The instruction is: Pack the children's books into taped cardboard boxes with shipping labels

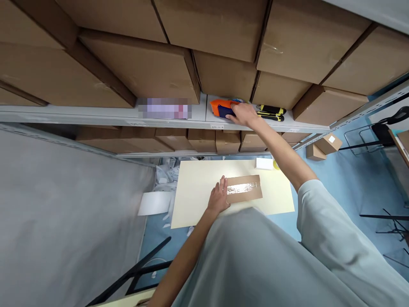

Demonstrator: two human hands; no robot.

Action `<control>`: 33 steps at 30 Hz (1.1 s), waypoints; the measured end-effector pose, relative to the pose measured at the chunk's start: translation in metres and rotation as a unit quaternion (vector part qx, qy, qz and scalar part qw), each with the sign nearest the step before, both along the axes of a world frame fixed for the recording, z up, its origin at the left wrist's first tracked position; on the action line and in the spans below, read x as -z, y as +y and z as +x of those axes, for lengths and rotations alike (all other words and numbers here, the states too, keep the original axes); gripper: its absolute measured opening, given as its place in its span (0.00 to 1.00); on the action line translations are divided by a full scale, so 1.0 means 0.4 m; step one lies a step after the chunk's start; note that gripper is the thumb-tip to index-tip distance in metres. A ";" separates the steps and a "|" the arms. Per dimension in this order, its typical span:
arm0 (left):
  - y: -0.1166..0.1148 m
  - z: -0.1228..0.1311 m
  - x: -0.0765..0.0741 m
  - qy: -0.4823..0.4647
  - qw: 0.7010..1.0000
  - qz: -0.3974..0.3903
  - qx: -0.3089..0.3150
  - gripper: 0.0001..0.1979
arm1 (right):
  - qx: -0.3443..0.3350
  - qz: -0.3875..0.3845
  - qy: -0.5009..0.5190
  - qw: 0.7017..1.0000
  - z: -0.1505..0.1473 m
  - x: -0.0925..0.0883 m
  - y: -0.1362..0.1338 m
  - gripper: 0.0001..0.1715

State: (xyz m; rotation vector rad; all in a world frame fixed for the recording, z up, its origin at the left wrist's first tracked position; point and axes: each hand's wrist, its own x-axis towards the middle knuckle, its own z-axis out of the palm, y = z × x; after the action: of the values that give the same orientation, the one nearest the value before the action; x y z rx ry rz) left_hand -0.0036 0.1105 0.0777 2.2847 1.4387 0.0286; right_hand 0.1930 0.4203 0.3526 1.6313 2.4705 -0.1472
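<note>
A small, flat cardboard box (245, 189) with a strip of shiny clear tape along its top lies on a cream-coloured table. My left hand (219, 197) grips the left end of that box, fingers at the far corner and thumb at the near one. Reaching up and forward, my right hand (244, 115) is at the shelf (206, 113), its fingers closed over an orange and dark-blue tape dispenser (223, 108). The dispenser's right part is hidden behind the hand. Just right of it lie several black and yellow cutters (271, 113).
Large cardboard boxes (223, 25) crowd the shelf above, and smaller ones (226, 141) fill the level below. A white box (264, 163) and a yellow roll (276, 165) sit at the table's far right. A grey wall (64, 213) stands at left; black metal legs (137, 273) are near it.
</note>
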 end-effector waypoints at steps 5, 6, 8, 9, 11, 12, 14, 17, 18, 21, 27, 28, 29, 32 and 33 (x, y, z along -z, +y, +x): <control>-0.004 -0.002 0.002 -0.014 1.000 0.006 -0.006 0.67 | 0.009 -0.011 -0.004 1.000 -0.001 0.036 0.008 0.33; -0.004 -0.003 0.002 -0.012 1.000 0.004 -0.007 0.67 | 0.006 -0.008 -0.002 1.000 -0.002 0.037 0.008 0.34; -0.003 -0.004 0.002 -0.006 1.000 0.000 -0.005 0.68 | -0.001 -0.003 0.003 1.000 -0.006 0.036 0.011 0.33; -0.001 -0.005 0.001 -0.002 1.000 -0.002 -0.003 0.68 | -0.003 -0.003 0.005 1.000 -0.009 0.033 0.013 0.33; 0.001 -0.006 -0.003 0.004 1.000 -0.004 0.003 0.69 | -0.006 -0.002 0.006 1.000 -0.010 0.025 0.017 0.32; 0.002 -0.006 -0.006 0.006 1.000 -0.005 0.006 0.69 | -0.008 0.006 0.008 1.000 -0.007 0.021 0.016 0.32; 0.004 -0.004 -0.013 0.009 1.000 -0.009 0.009 0.69 | -0.026 0.043 0.027 0.998 0.009 0.017 -0.001 0.35; 0.006 0.002 -0.021 0.010 1.000 -0.014 0.008 0.69 | -0.041 0.103 0.088 0.990 0.052 0.044 -0.098 0.39; 0.008 0.003 -0.022 0.009 1.000 -0.016 0.007 0.68 | -0.037 0.111 0.108 0.987 0.066 0.066 -0.156 0.39; 0.014 0.005 -0.022 0.006 1.000 -0.030 0.004 0.70 | -0.008 0.075 0.130 0.989 0.095 0.182 -0.391 0.40; 0.017 0.007 -0.031 -0.009 0.999 -0.032 0.017 0.68 | -0.054 -0.145 0.133 0.979 0.131 0.467 -0.820 0.41; 0.017 0.008 -0.033 -0.007 0.999 -0.032 0.018 0.68 | -0.046 -0.163 0.133 0.977 0.146 0.492 -0.852 0.40; 0.017 0.009 -0.034 -0.005 0.999 -0.034 0.018 0.69 | -0.030 -0.173 0.134 0.975 0.165 0.510 -0.874 0.40; 0.021 0.007 -0.037 0.001 0.999 -0.047 0.018 0.70 | 0.060 -0.164 0.147 0.974 0.230 0.530 -0.901 0.41; 0.023 0.006 -0.040 0.003 0.998 -0.055 0.019 0.71 | 0.093 -0.160 0.153 0.971 0.250 0.531 -0.905 0.41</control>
State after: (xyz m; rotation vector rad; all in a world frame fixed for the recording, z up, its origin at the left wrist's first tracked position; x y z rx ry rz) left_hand -0.0010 0.1198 0.0938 2.2233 1.3656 -0.0668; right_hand 0.2928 0.0581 0.1400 1.7983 2.3283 -0.8352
